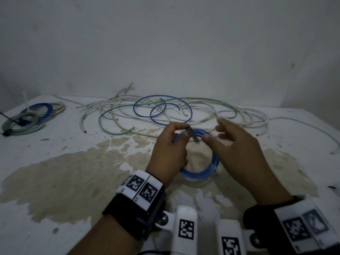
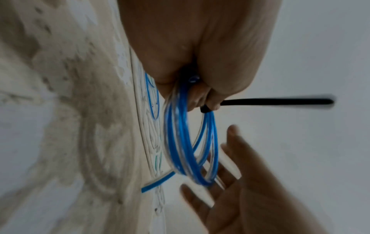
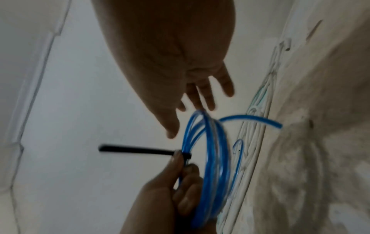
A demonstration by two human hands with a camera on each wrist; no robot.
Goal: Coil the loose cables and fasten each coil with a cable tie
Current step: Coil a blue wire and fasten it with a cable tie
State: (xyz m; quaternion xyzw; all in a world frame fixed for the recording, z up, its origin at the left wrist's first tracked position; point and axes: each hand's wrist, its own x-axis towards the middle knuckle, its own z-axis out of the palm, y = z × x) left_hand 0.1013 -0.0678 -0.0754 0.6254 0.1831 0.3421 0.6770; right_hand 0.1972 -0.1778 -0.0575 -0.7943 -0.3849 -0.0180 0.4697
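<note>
Left hand [image 1: 170,151] fingers pinch the black cable tie [image 2: 276,101] and blue coil [image 1: 200,162] together, coil hanging below them. Right hand [image 1: 239,151] released, fingers spread just beside the tie's tail. Risk: tie likely unlocked; a loosened pinch lets loops spring apart toward the loose cables [image 1: 184,109] beyond the fingertips.

The head camera looks down at the table [image 1: 55,181]; both wrist cameras look close at the blue coil [image 2: 180,142].

left hand [image 2: 190,47] pinching blue coil [image 2: 190,139] plus black cable tie [image 2: 276,101], right hand [image 2: 250,190] open just below, blurry
</note>
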